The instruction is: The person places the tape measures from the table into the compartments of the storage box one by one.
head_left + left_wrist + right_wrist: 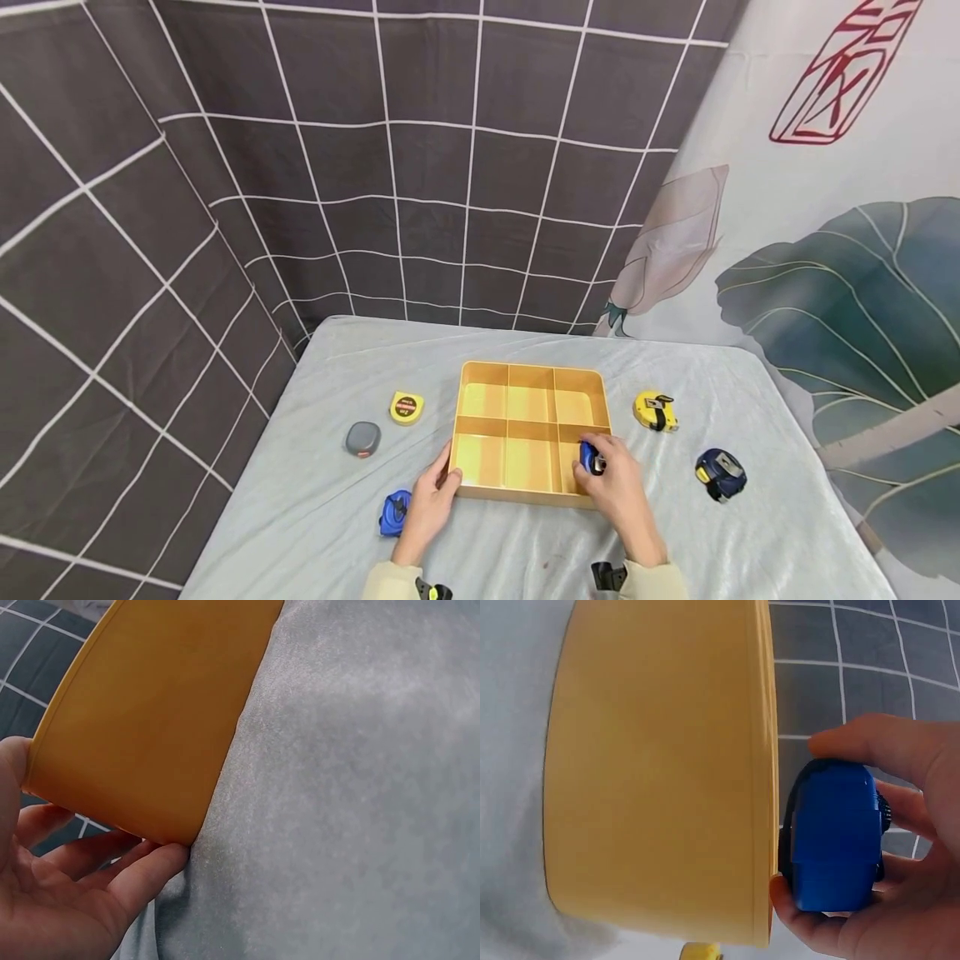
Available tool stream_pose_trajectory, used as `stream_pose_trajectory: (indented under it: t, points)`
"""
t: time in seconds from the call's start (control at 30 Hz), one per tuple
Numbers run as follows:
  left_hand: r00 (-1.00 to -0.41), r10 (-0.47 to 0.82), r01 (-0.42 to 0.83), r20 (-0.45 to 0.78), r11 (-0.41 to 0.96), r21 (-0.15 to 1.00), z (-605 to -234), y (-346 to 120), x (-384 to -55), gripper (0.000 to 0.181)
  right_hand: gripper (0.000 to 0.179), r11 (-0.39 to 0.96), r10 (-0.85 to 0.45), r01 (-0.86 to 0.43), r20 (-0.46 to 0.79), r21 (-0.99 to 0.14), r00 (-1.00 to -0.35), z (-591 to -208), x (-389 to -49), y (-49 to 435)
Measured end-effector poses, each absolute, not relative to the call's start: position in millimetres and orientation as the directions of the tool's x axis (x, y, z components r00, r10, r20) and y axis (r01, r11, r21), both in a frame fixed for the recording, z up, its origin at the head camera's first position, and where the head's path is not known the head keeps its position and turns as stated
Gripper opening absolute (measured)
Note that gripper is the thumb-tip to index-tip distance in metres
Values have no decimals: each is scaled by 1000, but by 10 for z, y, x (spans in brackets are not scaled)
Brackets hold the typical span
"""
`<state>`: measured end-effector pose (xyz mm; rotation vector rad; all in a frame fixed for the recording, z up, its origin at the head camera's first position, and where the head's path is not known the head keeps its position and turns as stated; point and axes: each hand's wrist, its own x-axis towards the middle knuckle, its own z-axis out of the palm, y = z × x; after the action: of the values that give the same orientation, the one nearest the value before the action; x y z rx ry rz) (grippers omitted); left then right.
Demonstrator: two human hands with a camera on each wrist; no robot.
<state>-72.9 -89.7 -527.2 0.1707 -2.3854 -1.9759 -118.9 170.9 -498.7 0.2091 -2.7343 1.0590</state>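
Observation:
A yellow tray (pixel 525 496) with several compartments lies in the middle of the table. At its front left corner my left hand (pixel 427 507) grips the wall, thumb on the rim and fingertips low on the side. My right hand (pixel 621 492) holds a blue tape measure (pixel 836 832) between thumb and fingers. In the head view this tape measure is over the front right compartment; the right wrist view shows it at rim height. Another blue tape measure (pixel 393 512) lies beside my left hand, partly hidden by it.
Left of the tray lie a yellow tape measure (pixel 407 408) and a grey one (pixel 363 439). To its right are a yellow-and-black tape measure (pixel 655 411) and a dark blue one (pixel 721 475). A pale cloth (pixel 300 517) covers the table; dark gridded curtains (pixel 427 167) hang behind.

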Motion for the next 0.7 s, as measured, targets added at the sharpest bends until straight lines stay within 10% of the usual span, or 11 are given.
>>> stream_pose_trajectory:
  t: [0.7]
  points:
    - [-994, -109, -39, -14, 228, 973, -5286, -889, -732, 46, 37, 791, -83, -166, 164, -589, -983, -5231, -1320, 1590]
